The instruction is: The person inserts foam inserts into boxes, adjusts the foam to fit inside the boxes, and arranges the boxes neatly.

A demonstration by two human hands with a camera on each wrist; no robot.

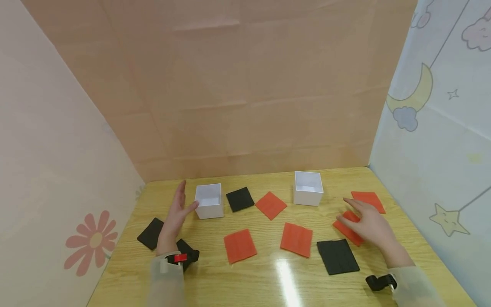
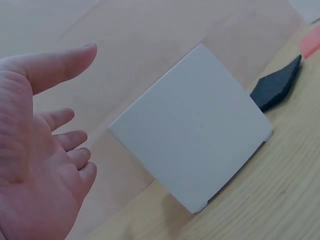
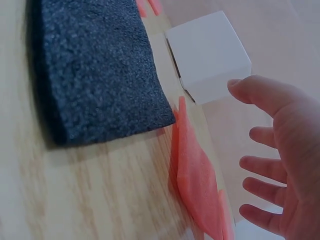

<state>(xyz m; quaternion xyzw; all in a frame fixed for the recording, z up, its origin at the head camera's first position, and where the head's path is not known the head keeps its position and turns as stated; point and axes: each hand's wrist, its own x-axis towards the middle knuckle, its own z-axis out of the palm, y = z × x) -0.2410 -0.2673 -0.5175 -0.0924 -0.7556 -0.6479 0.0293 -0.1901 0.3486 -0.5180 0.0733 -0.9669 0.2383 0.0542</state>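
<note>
Bare table [image 1: 268, 277] is lying nearer the person than the left white box [image 1: 209, 200]; the left hand [image 1: 174, 217] is hovering just beside that box, fingers spread, holding nothing. Far to the box's right, the right hand [image 1: 370, 224] is hanging spread-fingered over a red pad [image 1: 347, 230], empty.

The head view looks forward and down over the whole counter [image 1: 268, 273], while each wrist view sits low and close, sharing with it a white box [image 2: 192, 132] each.

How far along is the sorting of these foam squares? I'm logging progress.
Nothing looks done: both white boxes, left and right, show no squares inside. In hand: the right hand hovers over a red square; the left hand is open beside the left box. Left: all visible red and black squares lie on the table.
</note>
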